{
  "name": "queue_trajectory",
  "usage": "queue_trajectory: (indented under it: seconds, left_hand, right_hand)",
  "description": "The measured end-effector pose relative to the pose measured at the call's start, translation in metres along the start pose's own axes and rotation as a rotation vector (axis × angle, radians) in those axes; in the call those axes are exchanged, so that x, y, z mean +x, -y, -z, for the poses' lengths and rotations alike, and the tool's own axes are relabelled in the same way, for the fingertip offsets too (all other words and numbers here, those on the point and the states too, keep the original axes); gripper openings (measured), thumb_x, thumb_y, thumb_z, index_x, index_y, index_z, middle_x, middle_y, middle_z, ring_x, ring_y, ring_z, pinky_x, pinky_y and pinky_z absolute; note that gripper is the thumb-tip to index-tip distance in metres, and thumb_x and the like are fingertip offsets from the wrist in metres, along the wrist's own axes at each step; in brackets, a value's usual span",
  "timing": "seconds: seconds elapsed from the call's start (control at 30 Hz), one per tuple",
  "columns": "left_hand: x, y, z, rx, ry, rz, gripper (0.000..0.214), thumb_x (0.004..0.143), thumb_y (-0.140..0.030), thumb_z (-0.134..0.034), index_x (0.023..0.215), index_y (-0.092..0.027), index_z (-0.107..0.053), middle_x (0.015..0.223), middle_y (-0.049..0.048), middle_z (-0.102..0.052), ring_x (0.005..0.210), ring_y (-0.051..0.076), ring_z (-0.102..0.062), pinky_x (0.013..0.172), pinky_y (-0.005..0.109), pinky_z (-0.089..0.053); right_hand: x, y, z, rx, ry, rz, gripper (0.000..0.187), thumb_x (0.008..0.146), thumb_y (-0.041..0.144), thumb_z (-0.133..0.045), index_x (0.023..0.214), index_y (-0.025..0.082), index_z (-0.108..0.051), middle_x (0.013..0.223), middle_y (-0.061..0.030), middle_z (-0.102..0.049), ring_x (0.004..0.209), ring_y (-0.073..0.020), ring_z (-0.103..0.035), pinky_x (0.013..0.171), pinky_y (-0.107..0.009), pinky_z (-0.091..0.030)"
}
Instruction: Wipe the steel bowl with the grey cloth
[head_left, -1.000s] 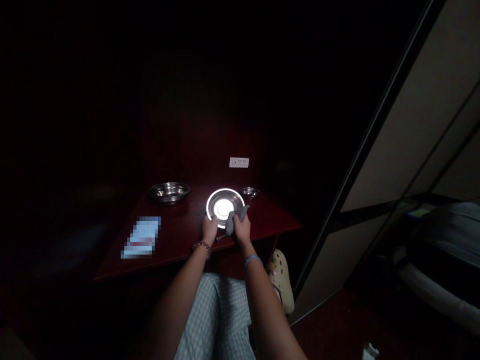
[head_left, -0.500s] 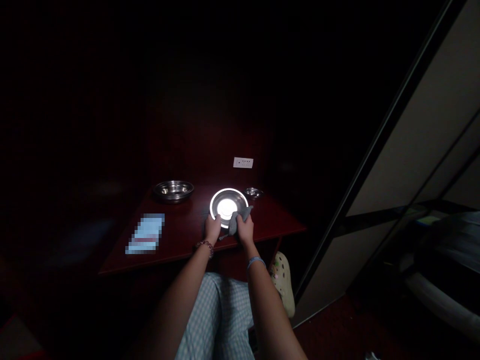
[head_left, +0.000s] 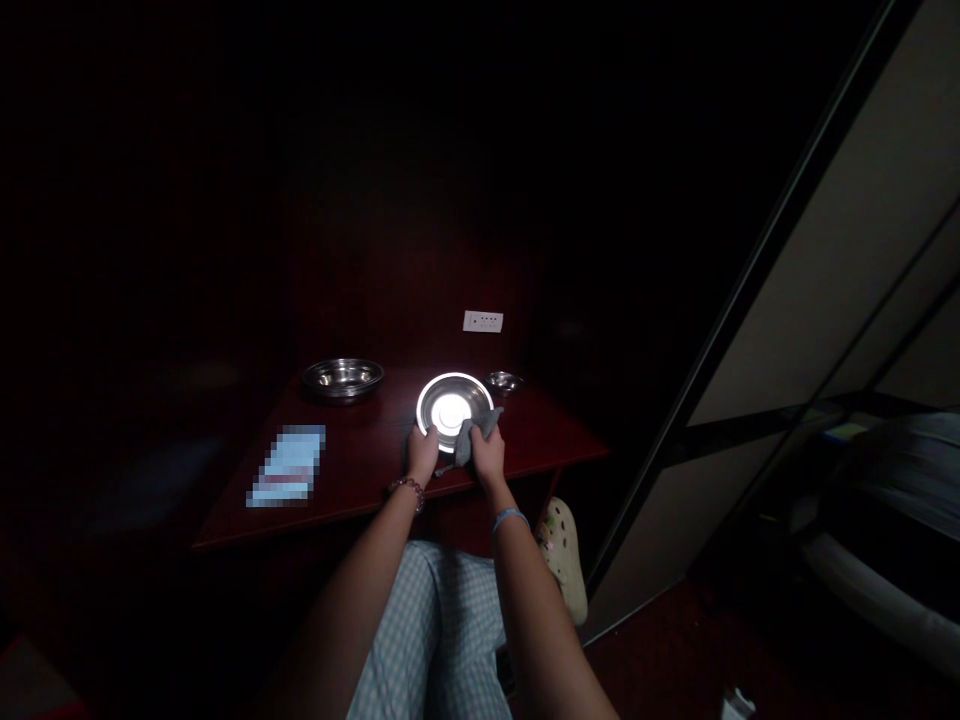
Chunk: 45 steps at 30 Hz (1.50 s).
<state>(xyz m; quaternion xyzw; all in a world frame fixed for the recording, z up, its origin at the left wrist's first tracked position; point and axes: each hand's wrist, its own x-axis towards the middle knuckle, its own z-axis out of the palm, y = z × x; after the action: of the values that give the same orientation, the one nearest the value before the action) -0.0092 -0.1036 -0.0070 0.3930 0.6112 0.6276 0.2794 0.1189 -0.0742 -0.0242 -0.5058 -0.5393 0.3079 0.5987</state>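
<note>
“So, starting with the biggest thing, what have we got?”

“A dark red desk (head_left: 360,462) with a smooth, faintly glossy top and straight edges. Toward its back left sits a wide, shallow bowl of polished steel (head_left: 343,380); its several rim lines suggest more than one nested together, though I can't count them.”

“And the piece being worked on?”

“That's the round silvery metal bowl (head_left: 454,400), held over the desk in front of the wearer and tilted toward them. Glare on its bottom washes out the detail. Whether its underside touches the desk, I can't tell.”

“How are the hands placed?”

“Both are clamped on it, a little apart: the left hand (head_left: 422,455) grips the rim's near left, the right hand (head_left: 488,457) its near right through a bunched grey cloth (head_left: 465,446), soft and matte. The fingers underneath are hidden.”

“Which step would you call it?”

“Wiping the bowl near its rim, I'd judge. The next stroke calls for a steady left grip and the cloth pressed along the curve; slick metal might slip.”

“Anything smaller?”

“A little round steel bowl (head_left: 504,382), shiny, toward the desk's back right.”
</note>
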Motion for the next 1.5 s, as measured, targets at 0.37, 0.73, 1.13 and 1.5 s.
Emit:
queue_trajectory:
  seconds: [0.37, 0.73, 1.13, 1.5]
  left_hand:
    - [-0.002, -0.004, 0.001, -0.008, 0.017, 0.0, 0.023, 0.092, -0.012, -0.053, 0.107, -0.007, -0.07, 0.111, 0.0199, -0.078, 0.106, 0.027, -0.072, 0.087, 0.029, -0.054]
    - [-0.001, 0.0, -0.001, -0.062, -0.03, 0.033, 0.02, 0.083, -0.018, -0.061, 0.098, -0.021, -0.075, 0.091, 0.0108, -0.08, 0.102, 0.029, -0.074, 0.091, 0.034, -0.057]
    - [-0.001, -0.003, -0.001, -0.064, -0.009, 0.024, 0.025, 0.083, -0.017, -0.059, 0.102, -0.016, -0.075, 0.096, 0.0155, -0.079, 0.106, 0.03, -0.073, 0.09, 0.033, -0.057]
    - [0.003, 0.004, -0.003, -0.059, -0.017, 0.025, 0.023, 0.083, -0.02, -0.06, 0.099, -0.016, -0.076, 0.093, 0.0147, -0.08, 0.1, 0.028, -0.074, 0.089, 0.034, -0.058]
  right_hand:
    - [-0.002, 0.006, 0.002, 0.0, 0.006, -0.006, 0.031, 0.086, 0.027, -0.065, 0.115, 0.018, -0.073, 0.108, -0.0097, -0.081, 0.102, -0.0241, -0.077, 0.091, -0.03, -0.057]
    - [-0.002, 0.006, 0.001, -0.003, 0.002, -0.012, 0.031, 0.087, 0.027, -0.064, 0.116, 0.019, -0.073, 0.107, -0.0088, -0.082, 0.101, -0.0232, -0.077, 0.091, -0.029, -0.057]
    - [-0.001, 0.004, 0.0, -0.01, -0.013, -0.004, 0.031, 0.086, 0.028, -0.066, 0.115, 0.018, -0.073, 0.107, -0.0093, -0.082, 0.102, -0.0239, -0.077, 0.093, -0.031, -0.057]
    - [-0.002, 0.005, 0.001, -0.007, 0.002, -0.016, 0.032, 0.087, 0.028, -0.066, 0.116, 0.018, -0.072, 0.109, -0.0095, -0.081, 0.104, -0.0243, -0.077, 0.092, -0.031, -0.057]
